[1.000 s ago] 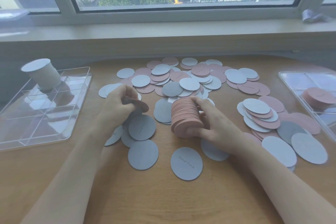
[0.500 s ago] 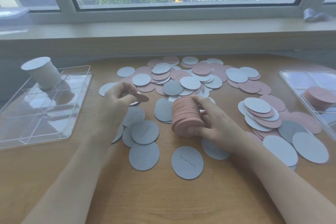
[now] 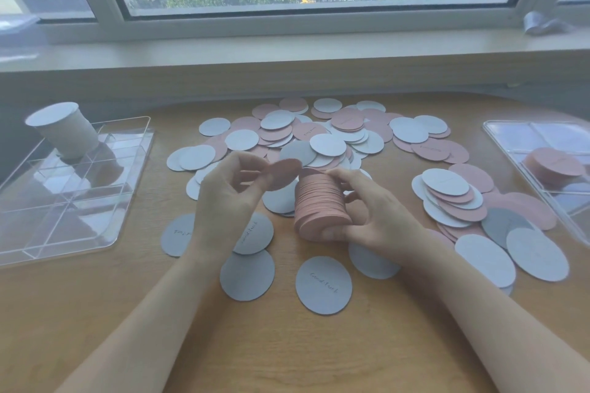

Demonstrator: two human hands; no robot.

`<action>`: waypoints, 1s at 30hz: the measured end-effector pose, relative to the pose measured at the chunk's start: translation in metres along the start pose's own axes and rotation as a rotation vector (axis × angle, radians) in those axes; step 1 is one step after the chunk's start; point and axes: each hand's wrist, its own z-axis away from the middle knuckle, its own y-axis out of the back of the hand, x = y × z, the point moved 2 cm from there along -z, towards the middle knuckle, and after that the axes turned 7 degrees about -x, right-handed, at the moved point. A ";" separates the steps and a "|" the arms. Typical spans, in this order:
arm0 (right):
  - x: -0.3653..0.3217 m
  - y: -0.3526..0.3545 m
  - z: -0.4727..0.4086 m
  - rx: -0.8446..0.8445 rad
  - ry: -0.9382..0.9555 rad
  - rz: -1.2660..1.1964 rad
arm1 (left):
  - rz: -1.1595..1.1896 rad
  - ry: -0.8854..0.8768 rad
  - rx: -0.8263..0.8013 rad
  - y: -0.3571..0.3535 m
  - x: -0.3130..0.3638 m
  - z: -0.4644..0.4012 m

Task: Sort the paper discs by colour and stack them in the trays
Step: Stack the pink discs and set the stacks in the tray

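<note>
Two hands are busy mid-table over a wooden tabletop (image 3: 287,354) covered in loose round paper discs, pink ones and pale grey-blue ones all mixed up. Right hand (image 3: 380,217) is wrapped around a thick stack of pink paper discs (image 3: 319,204), thumb under the near end and fingers curled over the far top edge, so the stack sits tilted on its side just above the table. Left hand (image 3: 226,198) is pinching a single pink paper disc (image 3: 282,174) between thumb and fingertips, held up right beside the top of that stack, edge nearly touching it but I can't tell if it actually makes contact. Clear acrylic divided tray on the left (image 3: 79,233) has a tall stack of white-grey discs (image 3: 62,131) standing tilted in its far compartment. Another clear tray on the right edge (image 3: 510,134) holds a shorter stack of pink discs (image 3: 555,166), only partly in frame. Main messy heap of mixed discs (image 3: 319,137) lies past the hands toward the window, with a second overlapping bunch (image 3: 463,201) off to the right. A few grey-blue discs lie flat near the wrists, one grey-blue disc with handwriting (image 3: 324,285) between the forearms; the writing is too small to read properly. White window sill (image 3: 287,48) runs along the back.
</note>
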 end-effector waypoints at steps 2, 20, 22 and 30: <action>-0.001 0.000 0.000 -0.001 -0.001 -0.007 | -0.042 0.008 0.059 0.004 -0.006 -0.002; 0.004 -0.003 0.000 -0.037 -0.041 -0.001 | -0.023 0.004 -0.437 -0.014 -0.016 0.004; 0.004 -0.001 0.001 -0.034 -0.018 0.067 | -0.029 0.018 -0.538 -0.016 -0.016 0.007; 0.004 0.002 0.003 -0.055 0.014 0.056 | -0.540 -0.073 -0.735 -0.036 -0.017 0.018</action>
